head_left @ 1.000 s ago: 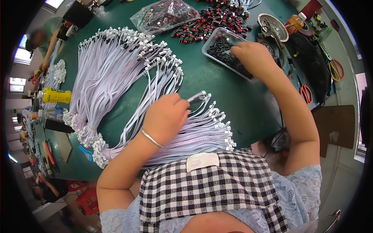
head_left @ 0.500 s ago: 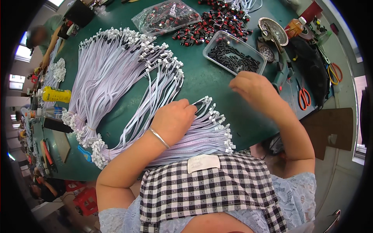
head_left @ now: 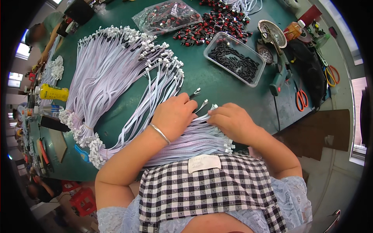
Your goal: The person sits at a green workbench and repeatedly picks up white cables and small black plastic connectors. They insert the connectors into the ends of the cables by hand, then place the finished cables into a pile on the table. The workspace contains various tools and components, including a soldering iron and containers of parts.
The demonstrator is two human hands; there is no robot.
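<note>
My left hand [head_left: 174, 118], with a silver bangle at the wrist, is closed on a few thin ribbon cables. Past its fingers stick out cable ends with small white connectors [head_left: 197, 91], one with a black piece on it. My right hand [head_left: 233, 123] is closed, its thumb and fingers pinched together at the connector ends beside the left hand; what lies between the fingertips is hidden. Beneath both hands spreads a bundle of white and pale-lilac ribbon cables [head_left: 186, 141]. Small black tubes [head_left: 235, 62] fill part of a clear plastic box [head_left: 254, 82] farther off.
A larger fan of cables [head_left: 105, 73] covers the left of the green table [head_left: 217, 93]. Behind are a bag of red-black parts [head_left: 167, 17] and a loose pile [head_left: 217, 27]. On the right lie a green glue gun [head_left: 278, 83], orange-handled scissors [head_left: 301, 100] and a metal bowl [head_left: 272, 33].
My right hand has moved from the edge of the box of black tubes, down and left, to the cable ends. My left hand stays at the cables.
</note>
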